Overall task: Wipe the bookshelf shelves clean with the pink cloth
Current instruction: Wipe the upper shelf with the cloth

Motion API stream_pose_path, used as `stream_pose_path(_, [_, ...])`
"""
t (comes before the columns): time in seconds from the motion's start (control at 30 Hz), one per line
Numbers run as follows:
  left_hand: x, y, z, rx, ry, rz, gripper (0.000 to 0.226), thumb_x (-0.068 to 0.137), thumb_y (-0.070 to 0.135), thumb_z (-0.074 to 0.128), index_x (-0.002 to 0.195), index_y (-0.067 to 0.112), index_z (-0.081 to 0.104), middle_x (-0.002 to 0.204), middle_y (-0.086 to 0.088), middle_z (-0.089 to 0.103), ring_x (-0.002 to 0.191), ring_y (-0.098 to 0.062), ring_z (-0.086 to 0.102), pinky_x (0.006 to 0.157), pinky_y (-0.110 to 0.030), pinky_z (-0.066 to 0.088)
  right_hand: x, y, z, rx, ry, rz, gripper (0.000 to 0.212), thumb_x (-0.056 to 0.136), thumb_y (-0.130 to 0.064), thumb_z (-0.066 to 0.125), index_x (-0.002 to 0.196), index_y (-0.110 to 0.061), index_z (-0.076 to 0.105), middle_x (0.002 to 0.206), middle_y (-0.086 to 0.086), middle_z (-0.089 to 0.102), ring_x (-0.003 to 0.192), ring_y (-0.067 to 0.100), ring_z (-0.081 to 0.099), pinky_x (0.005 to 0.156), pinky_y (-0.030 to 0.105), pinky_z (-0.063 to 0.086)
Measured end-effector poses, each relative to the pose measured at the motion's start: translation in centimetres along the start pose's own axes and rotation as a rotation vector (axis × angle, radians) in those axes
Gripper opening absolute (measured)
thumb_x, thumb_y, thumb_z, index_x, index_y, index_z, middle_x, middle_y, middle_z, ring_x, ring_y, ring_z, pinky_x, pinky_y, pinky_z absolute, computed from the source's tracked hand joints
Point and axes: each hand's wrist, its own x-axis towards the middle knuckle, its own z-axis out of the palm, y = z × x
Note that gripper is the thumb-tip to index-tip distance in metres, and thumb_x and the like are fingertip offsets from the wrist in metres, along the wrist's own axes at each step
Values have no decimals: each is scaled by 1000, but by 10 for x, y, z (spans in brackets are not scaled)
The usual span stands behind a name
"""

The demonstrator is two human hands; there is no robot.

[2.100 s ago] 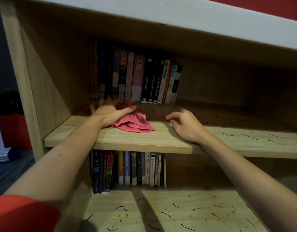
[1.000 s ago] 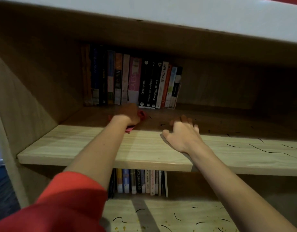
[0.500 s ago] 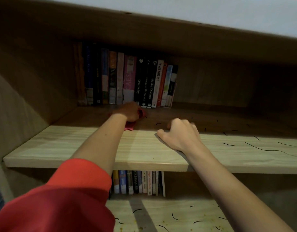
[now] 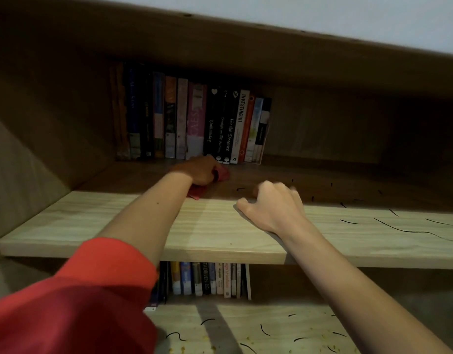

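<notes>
The middle shelf (image 4: 92, 223) holds a row of upright books (image 4: 194, 121) at its far left, spines facing out. The lower shelf (image 4: 284, 325) holds a second row of books (image 4: 210, 278), their tops hidden by the board above.

The left hand (image 4: 199, 172) is curled around the pink cloth (image 4: 223, 175), which is bunched on the middle shelf just in front of the books, in shadow. The right hand (image 4: 274, 205) rests near the front edge, fingers loosely bent, holding nothing.

To the right the shelf lies open, marked with thin black squiggles (image 4: 409, 229). Yellow crumbs (image 4: 247, 338) dot the lower shelf. A red sleeve (image 4: 79, 290) covers the near left corner. The far right recess is too dark to make out.
</notes>
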Motion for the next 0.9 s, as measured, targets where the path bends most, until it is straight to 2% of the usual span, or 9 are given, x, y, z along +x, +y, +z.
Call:
stream_pose_path(0.1, [-9, 0, -13, 21, -32, 7, 51, 90, -1, 39, 130, 26, 55, 135, -1, 51, 119, -23, 51, 99, -28, 42, 0, 0, 1, -15, 6, -9, 45, 88, -48, 46, 101, -9, 62, 99, 7, 65, 100, 26, 56, 99, 40, 32])
stream_pose_path(0.2, [-5, -4, -12, 65, -13, -7, 44, 92, 4, 41, 130, 21, 55, 132, -5, 53, 113, -25, 54, 97, -33, 46, 1, 0, 1, -31, -4, -11, 40, 89, -48, 45, 91, -11, 60, 86, 4, 59, 96, 25, 56, 100, 41, 31])
stream_pose_path(0.33, [13, 2, -2, 83, 28, -38, 41, 94, 8, 43, 133, 16, 51, 125, -14, 55, 106, -30, 56, 87, -33, 48, 1, -1, 0, -36, -16, -4, 40, 90, -48, 44, 92, -11, 61, 88, 4, 61, 96, 24, 56, 102, 42, 29])
stream_pose_path(0.4, [13, 4, -4, 84, 21, -2, 44, 92, 4, 41, 133, 18, 51, 127, -13, 54, 109, -29, 55, 90, -33, 47, 1, 1, 0, -24, -20, 1, 39, 89, -48, 44, 90, -12, 59, 84, 2, 57, 95, 24, 56, 102, 42, 29])
stream_pose_path(0.53, [-2, -10, -19, 79, -110, 64, 56, 86, -5, 38, 128, 26, 56, 130, 6, 53, 116, -13, 50, 104, -26, 38, 0, 0, 0, -26, -16, -6, 38, 90, -47, 44, 90, -12, 59, 88, 4, 61, 96, 24, 56, 103, 42, 29])
stream_pose_path(0.63, [3, -20, -18, 133, -49, 15, 50, 89, 1, 40, 130, 27, 55, 130, -6, 56, 110, -23, 57, 96, -33, 47, 0, 1, 0, -25, -33, -6, 35, 91, -46, 43, 84, -14, 54, 82, 2, 56, 94, 23, 56, 104, 43, 28])
stream_pose_path(0.7, [12, -24, -13, 167, 23, -42, 47, 93, 5, 38, 132, 27, 52, 130, -11, 55, 106, -26, 58, 90, -33, 50, 0, 0, 0, -12, -23, -8, 38, 91, -47, 43, 91, -12, 59, 88, 3, 60, 96, 23, 56, 105, 43, 28])
stream_pose_path(0.8, [17, -23, -8, 131, 19, -55, 48, 93, 4, 38, 133, 27, 52, 134, -10, 52, 109, -26, 57, 93, -35, 49, 1, 0, 0, -14, -17, -10, 41, 90, -46, 44, 98, -10, 61, 98, 6, 64, 100, 24, 55, 104, 43, 28])
stream_pose_path(0.9, [16, -17, -7, 86, -17, -10, 48, 91, 6, 41, 131, 29, 54, 131, -8, 55, 110, -26, 58, 96, -40, 48, 0, -2, 0, -17, -9, -10, 38, 90, -46, 44, 93, -12, 59, 95, 5, 63, 99, 25, 56, 102, 42, 30])
